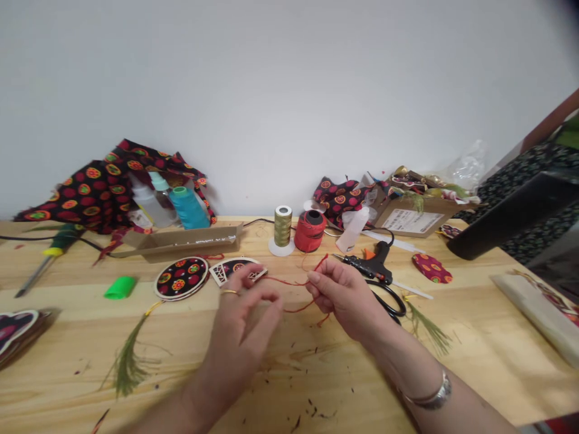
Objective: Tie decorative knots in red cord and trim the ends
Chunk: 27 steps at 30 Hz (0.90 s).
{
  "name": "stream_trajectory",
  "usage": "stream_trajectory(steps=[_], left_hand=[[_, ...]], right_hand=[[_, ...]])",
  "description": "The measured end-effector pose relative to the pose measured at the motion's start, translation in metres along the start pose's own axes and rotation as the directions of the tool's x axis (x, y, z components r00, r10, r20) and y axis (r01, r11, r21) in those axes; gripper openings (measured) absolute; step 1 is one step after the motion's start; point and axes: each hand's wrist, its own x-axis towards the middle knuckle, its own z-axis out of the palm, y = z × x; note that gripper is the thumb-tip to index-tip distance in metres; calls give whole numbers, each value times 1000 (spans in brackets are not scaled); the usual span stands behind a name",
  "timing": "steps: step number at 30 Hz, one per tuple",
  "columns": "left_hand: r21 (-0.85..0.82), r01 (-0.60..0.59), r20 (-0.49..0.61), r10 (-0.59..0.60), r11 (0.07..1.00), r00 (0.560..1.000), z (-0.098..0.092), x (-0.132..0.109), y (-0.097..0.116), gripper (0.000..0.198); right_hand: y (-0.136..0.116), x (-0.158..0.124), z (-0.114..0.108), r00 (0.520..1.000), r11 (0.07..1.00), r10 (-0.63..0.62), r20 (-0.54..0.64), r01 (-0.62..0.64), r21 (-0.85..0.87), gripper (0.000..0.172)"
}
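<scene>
L hand [239, 337] half open, thumb & index curled close, can't tell if it has anything; R hand's grip [344, 298] pinches red thread [294, 282] over wood surface [465, 355], near red spool [310, 231] & glue gun [366, 268].

Craft workshop, pine workbench [456, 361], glue gun [368, 268], thread spools [283, 226], printed fabric [90, 193]

Matt red thread [289, 281], smooth wood tbl [325, 380]
</scene>
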Motion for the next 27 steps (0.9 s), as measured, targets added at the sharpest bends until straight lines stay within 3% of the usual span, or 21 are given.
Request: stream_trajectory(steps=[2,4,6,8,10,13,17,21,27], left_hand=[[-25,-50,-200,44,998,979,-3,2,1,4],[-177,-59,-256,12,982,966,-2,3,2,6],[-369,9,-156,-71,929,985,0,2,3,16],[-476,194,69,-183,858,981,3,0,3,27],[-492,374,269,-272,786,924,6,-2,2,31],[-502,503,424,-307,703,852,8,-3,-2,31],[-488,576,501,-330,656,800,9,-1,-3,31],[-463,597,458,-400,655,794,7,3,-1,18],[-483,672,456,-494,562,740,7,4,-3,16]], right_hand=[[-1,-1,0,999,999,22,24,-21,-35,27],[-2,-2,1,997,996,51,65,-46,-81,27],[-1,-4,4,994,989,56,93,-43,-140,24],[1,-6,8,994,977,36,103,-13,-213,21],[3,-6,11,995,954,30,96,0,-300,20],[5,-5,11,996,920,28,79,5,-393,18],[9,-2,7,999,873,-8,32,22,-488,14],[12,0,5,998,842,-49,44,65,-536,14],[10,-1,6,998,844,-44,37,57,-533,15]])
